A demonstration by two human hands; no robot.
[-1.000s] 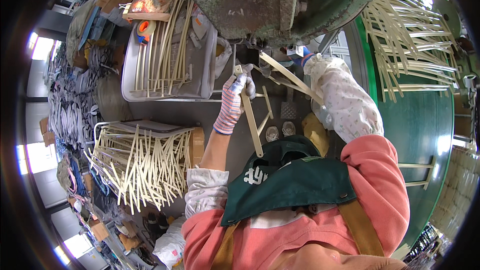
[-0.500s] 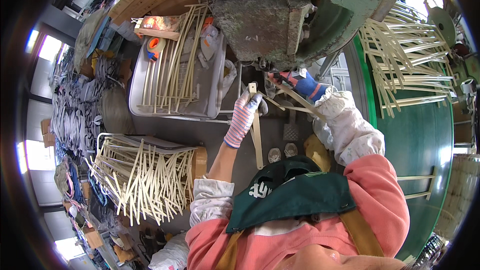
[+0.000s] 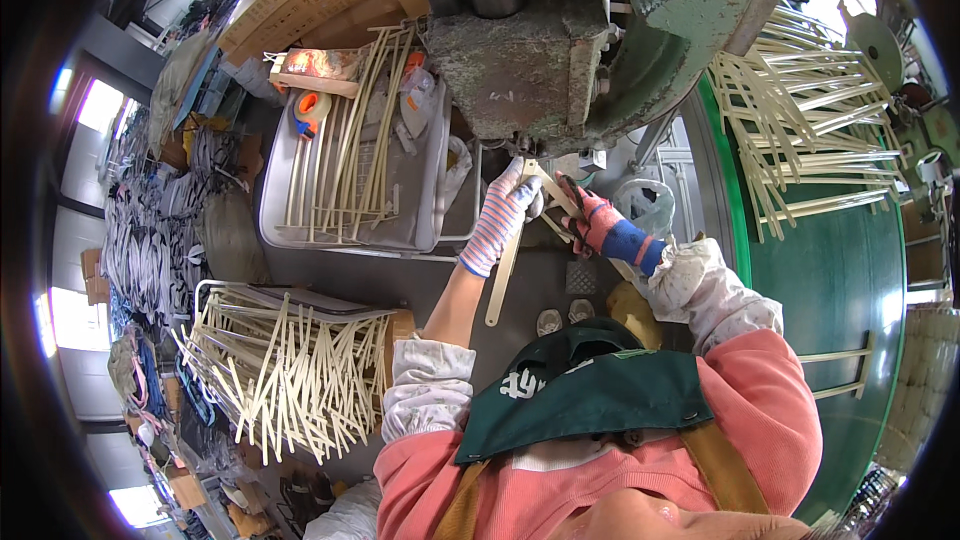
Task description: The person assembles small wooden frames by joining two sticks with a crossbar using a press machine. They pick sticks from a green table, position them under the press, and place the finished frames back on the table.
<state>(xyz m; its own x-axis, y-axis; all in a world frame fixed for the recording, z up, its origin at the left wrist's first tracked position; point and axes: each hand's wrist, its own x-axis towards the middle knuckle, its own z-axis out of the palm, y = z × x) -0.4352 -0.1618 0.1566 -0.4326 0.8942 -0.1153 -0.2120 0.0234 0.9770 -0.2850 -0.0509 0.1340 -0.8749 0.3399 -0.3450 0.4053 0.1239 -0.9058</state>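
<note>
My left hand (image 3: 502, 215), in a striped knit glove, grips a long pale flat strip (image 3: 505, 275) near its top end, right under the big rusty green machine (image 3: 560, 50). The strip hangs down toward me. My right hand (image 3: 598, 222), in a red and blue glove, holds another pale strip (image 3: 556, 192) at the machine's mouth, close beside the left hand. Both hands meet just below the machine's head.
A grey tray (image 3: 432, 180) with several pale strips and a roll of tape (image 3: 312, 105) stands at the left. A wire rack (image 3: 290, 370) heaped with strips is lower left. More strips lie on the round green table (image 3: 830, 270) at right.
The view has drifted a little and both hands now sit slightly lower and closer together under the machine. The left hand keeps hold of the long strip.
</note>
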